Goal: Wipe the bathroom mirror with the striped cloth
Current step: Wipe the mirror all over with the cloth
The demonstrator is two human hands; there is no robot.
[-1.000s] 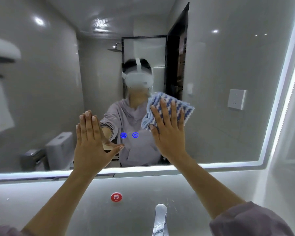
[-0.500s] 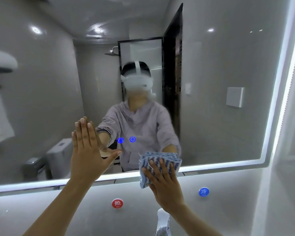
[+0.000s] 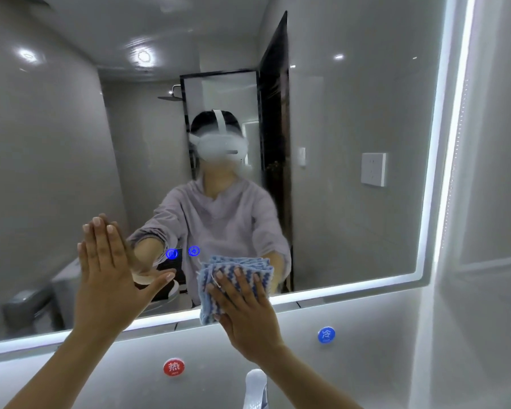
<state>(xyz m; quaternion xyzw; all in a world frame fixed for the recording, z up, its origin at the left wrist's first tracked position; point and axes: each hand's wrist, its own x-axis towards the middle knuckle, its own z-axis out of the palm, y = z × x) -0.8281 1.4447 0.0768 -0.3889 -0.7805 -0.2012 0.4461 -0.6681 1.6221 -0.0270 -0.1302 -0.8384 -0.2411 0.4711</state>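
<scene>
- Lower left of the frame: the reflection of a grey bin (image 3: 24,305) sits low in the bathroom mirror (image 3: 337,113), with a white toilet (image 3: 67,277) reflected just to its right.
- Left of centre: the left hand (image 3: 109,278) is flat on the glass, palm on the mirror, four fingers straight and pressed together pointing up, thumb stuck out to the right. It holds nothing.
- Just right of that thumb: two small blue touch icons (image 3: 171,253) glow side by side on the glass.
- Bottom, below them: a round red hot-water sticker (image 3: 173,367) is on the wall under the mirror.
- Centre: the striped cloth (image 3: 239,262), blue and white and folded into a thick pad, lies against the bottom of the mirror. Its lower corner hangs over the lit strip (image 3: 351,286) along the mirror's bottom edge.
- The right hand (image 3: 245,314) covers the cloth's lower half, fingers straight and slightly spread, pressing it flat to the glass.
- Bottom centre: the tip of a chrome tap (image 3: 255,388) pokes up beside the right forearm.
- Right of centre, low: a round blue cold-water sticker (image 3: 326,335) is on the wall.
- Right, mid-height: a white wall socket (image 3: 373,169) shows in the reflection.
</scene>
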